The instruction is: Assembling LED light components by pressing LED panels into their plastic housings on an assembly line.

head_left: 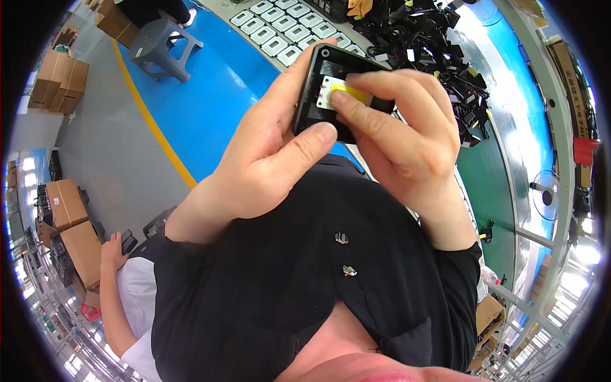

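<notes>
The black housing sits up in front of my chest, clear of the bench, its long axis tilted from lower left to upper right with the open face toward me. My left hand wraps it in a closed grip, thumb across the lower edge, while my right hand pinches the yellow tab on the white insert. I judge I'm seating or peeling that tab, so the next move wants a steady housing and a fine fingertip press.

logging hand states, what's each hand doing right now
left hand: closed around the black casing.
right hand: fingertips pinching the yellow piece on it.
</notes>
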`<action>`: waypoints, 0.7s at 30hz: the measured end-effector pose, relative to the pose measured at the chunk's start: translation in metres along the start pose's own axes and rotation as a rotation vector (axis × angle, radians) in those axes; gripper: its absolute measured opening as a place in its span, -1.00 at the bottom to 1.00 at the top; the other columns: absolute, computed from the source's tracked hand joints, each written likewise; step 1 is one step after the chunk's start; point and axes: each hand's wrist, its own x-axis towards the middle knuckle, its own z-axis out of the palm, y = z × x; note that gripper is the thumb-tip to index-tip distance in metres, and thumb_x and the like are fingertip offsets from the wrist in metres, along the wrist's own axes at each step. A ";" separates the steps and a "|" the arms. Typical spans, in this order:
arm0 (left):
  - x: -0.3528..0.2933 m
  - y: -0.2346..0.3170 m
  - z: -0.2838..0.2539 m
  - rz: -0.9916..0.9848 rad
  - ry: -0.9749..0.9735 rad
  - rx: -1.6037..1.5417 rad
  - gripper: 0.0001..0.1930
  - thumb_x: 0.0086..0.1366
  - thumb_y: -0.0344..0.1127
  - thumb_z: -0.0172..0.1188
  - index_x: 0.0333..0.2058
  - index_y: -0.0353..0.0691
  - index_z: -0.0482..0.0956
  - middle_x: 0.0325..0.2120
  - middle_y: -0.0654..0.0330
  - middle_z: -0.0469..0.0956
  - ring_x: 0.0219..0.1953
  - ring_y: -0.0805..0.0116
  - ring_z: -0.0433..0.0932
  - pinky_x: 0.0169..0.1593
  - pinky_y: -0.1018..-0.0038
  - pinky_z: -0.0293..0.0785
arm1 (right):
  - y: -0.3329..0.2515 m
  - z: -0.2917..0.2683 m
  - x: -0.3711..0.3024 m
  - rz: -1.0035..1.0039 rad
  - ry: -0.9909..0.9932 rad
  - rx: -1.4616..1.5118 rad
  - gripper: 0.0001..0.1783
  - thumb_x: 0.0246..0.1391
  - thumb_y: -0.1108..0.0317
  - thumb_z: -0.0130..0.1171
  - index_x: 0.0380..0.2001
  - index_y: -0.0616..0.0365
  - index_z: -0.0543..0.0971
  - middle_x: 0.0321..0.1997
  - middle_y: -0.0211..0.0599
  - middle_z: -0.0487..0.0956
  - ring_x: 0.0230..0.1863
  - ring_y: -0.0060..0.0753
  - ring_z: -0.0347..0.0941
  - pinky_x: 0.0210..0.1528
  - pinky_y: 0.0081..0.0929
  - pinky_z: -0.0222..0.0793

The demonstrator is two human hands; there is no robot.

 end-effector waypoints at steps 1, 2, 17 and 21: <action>0.000 0.001 -0.001 -0.004 0.001 0.001 -0.38 0.18 -0.57 -0.11 0.22 -0.37 -0.08 0.01 0.06 0.26 0.05 0.39 0.28 0.11 0.51 0.20 | 0.002 -0.002 0.001 0.000 -0.022 0.000 -0.56 -0.56 0.52 0.29 -0.38 0.03 0.65 -0.34 -0.34 0.50 -0.36 -0.33 0.40 -0.35 -0.50 0.33; 0.001 0.002 -0.004 -0.005 -0.011 -0.012 -0.39 0.19 -0.58 -0.13 0.21 -0.36 -0.08 0.00 0.06 0.27 0.04 0.38 0.29 0.11 0.50 0.21 | 0.003 -0.004 0.004 0.001 -0.043 0.001 -0.55 -0.54 0.52 0.29 -0.36 0.00 0.65 -0.33 -0.34 0.48 -0.34 -0.32 0.40 -0.34 -0.49 0.32; 0.008 -0.016 -0.013 0.163 0.153 0.442 -0.63 0.23 -0.56 -0.15 0.04 -0.37 0.18 -0.14 0.11 0.37 -0.10 0.45 0.37 0.00 0.56 0.29 | 0.009 0.023 -0.017 0.870 0.000 1.037 -0.60 -0.10 0.29 0.25 -0.16 0.17 0.48 -0.48 -0.56 0.42 -0.44 -0.72 0.30 -0.38 -0.74 0.22; 0.011 -0.022 -0.013 0.199 0.165 0.334 -0.66 0.23 -0.53 -0.09 0.00 -0.35 0.19 -0.13 0.09 0.37 -0.09 0.46 0.38 0.01 0.53 0.29 | 0.009 0.027 -0.006 0.816 -0.069 0.860 -0.80 -0.06 0.33 0.23 -0.36 0.20 0.57 -0.55 -0.48 0.42 -0.52 -0.70 0.30 -0.52 -0.68 0.18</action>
